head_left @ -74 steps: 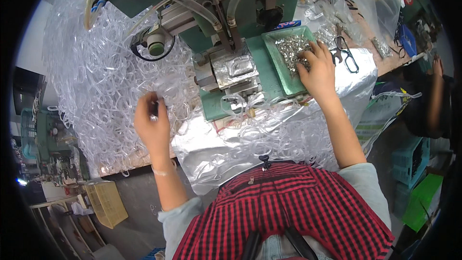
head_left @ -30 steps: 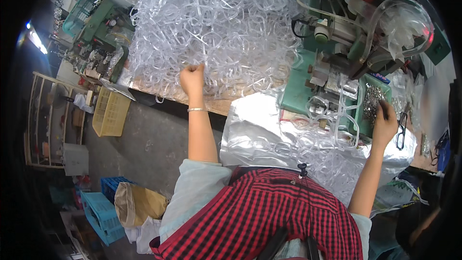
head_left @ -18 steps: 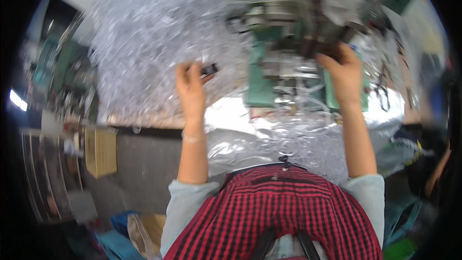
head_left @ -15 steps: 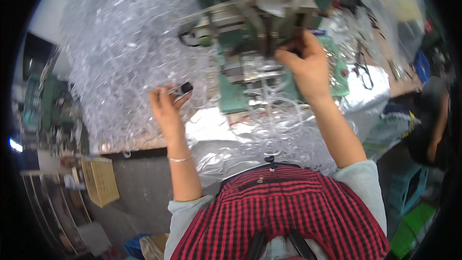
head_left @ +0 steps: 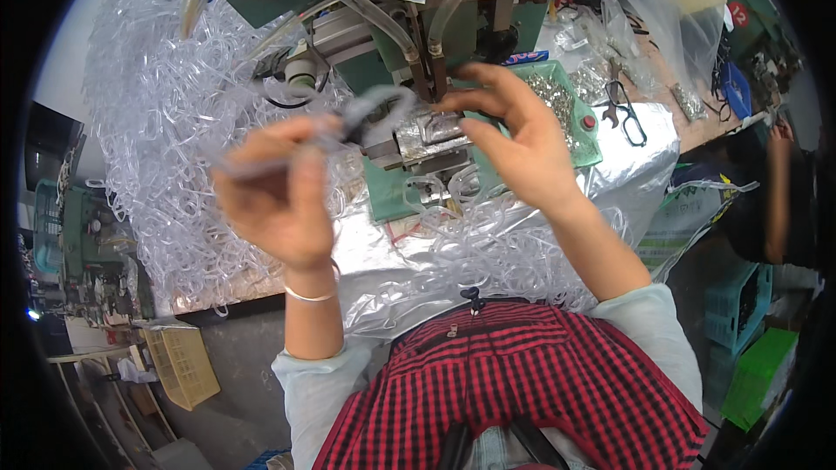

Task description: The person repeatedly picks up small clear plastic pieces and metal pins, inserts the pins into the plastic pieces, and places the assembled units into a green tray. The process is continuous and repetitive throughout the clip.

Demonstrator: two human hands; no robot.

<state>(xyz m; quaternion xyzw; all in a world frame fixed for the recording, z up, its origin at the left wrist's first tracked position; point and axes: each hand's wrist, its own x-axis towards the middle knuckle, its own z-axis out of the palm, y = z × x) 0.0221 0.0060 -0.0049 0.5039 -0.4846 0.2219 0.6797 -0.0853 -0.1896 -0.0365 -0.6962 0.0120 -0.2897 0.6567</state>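
Observation:
In my left hand (head_left: 279, 183), smeared by motion, is a clear plastic strap (head_left: 394, 103) that curves in a loop toward the machine. A small dark part shows near the fingertips, too blurred to name. My right hand (head_left: 527, 144) reaches in from the right, its fingers stretched out and the thumb apart, by a shiny metal block (head_left: 428, 137) on the green press machine (head_left: 374, 176). The tips lie at the block's far edge, just under the machine's upright metal prongs (head_left: 438, 77). Whether they touch it I cannot tell. More clear straps (head_left: 444, 190) hang in front of the block.
A large heap of clear straps (head_left: 165, 148) covers the table's left side; more lie on silver foil (head_left: 374, 252) before me. Right of the machine are a green tray (head_left: 557, 104) of small metal pieces and black-handled scissors (head_left: 634, 126). Another person's arm (head_left: 778, 191) shows far right.
My left hand has moved up and toward the machine with the strap. My right hand stays by the metal block, its fingers now more spread. The view has shifted a little.

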